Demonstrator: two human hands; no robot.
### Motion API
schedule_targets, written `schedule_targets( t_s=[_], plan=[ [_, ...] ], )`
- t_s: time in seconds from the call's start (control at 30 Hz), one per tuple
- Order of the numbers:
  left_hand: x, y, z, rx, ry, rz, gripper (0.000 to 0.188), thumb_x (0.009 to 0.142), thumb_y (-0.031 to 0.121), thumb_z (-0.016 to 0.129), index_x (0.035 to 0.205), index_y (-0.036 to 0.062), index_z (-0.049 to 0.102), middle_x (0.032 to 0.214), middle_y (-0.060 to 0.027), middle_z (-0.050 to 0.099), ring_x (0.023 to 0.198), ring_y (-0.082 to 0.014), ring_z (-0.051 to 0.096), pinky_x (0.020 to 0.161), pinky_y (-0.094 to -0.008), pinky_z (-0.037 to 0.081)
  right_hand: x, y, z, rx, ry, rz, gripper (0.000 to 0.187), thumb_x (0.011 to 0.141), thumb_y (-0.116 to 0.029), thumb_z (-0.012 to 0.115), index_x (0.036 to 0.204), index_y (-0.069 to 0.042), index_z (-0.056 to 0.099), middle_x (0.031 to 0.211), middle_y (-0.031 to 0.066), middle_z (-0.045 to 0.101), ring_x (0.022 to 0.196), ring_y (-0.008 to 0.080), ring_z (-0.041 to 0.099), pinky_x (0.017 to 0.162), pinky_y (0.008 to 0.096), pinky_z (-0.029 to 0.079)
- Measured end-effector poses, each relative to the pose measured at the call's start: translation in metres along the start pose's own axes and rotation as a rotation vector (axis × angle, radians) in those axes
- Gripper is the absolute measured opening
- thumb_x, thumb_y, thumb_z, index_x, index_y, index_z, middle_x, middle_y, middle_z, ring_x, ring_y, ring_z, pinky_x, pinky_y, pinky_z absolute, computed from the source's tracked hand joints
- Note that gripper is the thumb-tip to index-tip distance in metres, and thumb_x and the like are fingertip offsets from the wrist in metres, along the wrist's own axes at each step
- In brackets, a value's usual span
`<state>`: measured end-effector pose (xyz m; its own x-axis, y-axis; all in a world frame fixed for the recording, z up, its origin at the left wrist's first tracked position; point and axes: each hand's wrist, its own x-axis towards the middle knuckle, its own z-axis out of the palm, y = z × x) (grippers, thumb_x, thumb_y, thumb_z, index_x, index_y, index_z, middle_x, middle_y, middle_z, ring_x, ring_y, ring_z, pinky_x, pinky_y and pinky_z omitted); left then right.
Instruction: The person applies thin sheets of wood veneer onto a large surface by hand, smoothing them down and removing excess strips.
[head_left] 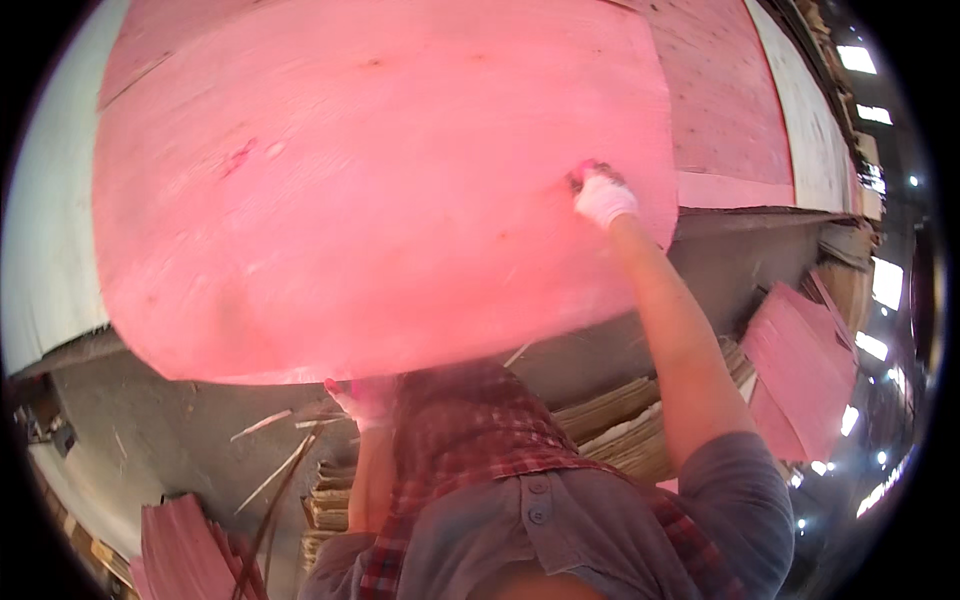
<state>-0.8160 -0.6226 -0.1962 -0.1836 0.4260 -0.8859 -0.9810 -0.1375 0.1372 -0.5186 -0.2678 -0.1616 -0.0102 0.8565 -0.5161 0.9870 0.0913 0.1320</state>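
Grey buttoned shirt (490, 530), red plaid garment (480, 430) and pale gloves (606, 203) are worn.

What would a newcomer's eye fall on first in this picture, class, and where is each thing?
The large pink sheet stands out most, filling the upper middle of the view. Next comes the right hand in its pale glove, at the sheet's right part, with the left hand at its near edge. Below, the red checked apron catches the eye.

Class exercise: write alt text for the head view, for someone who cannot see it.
A large pink sheet dominates the view; the person's gloved right hand is on it, toward the right, and the left hand at its near edge. More pink sheets show lower right.
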Motion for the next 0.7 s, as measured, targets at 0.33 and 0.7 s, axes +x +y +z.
schedule_targets(
  t_s=[0.33, 0.7],
  plan=[
    [-0.058, 0.051, -0.036, 0.697, -0.107, 0.448, 0.037, 0.082, 0.041, 0.053, 0.108, 0.0144, 0.052, 0.088, -0.0003, 0.060, 0.068, -0.0151, 0.057, 0.047, -0.0292, 0.044, -0.160, 0.093, -0.086, 1.631, -0.117, -0.576, 0.032, 0.083, -0.027, 0.054, 0.100, 0.000, 0.053, 0.088, 0.0169, 0.061, 0.050, 0.0139, 0.049, 0.048, 0.0309, 0.046],
    [-0.072, 0.095, 0.265, 0.764, -0.408, 0.653, 0.040, 0.082, 0.032, 0.054, 0.113, 0.0080, 0.048, 0.092, -0.0126, 0.059, 0.069, -0.0243, 0.060, 0.058, -0.0329, 0.051, -0.244, 0.058, -0.098, 1.342, -0.291, -0.411, 0.031, 0.082, -0.026, 0.060, 0.086, 0.004, 0.057, 0.066, 0.0094, 0.060, 0.043, 0.0091, 0.050, 0.041, 0.0215, 0.040]
  ],
)
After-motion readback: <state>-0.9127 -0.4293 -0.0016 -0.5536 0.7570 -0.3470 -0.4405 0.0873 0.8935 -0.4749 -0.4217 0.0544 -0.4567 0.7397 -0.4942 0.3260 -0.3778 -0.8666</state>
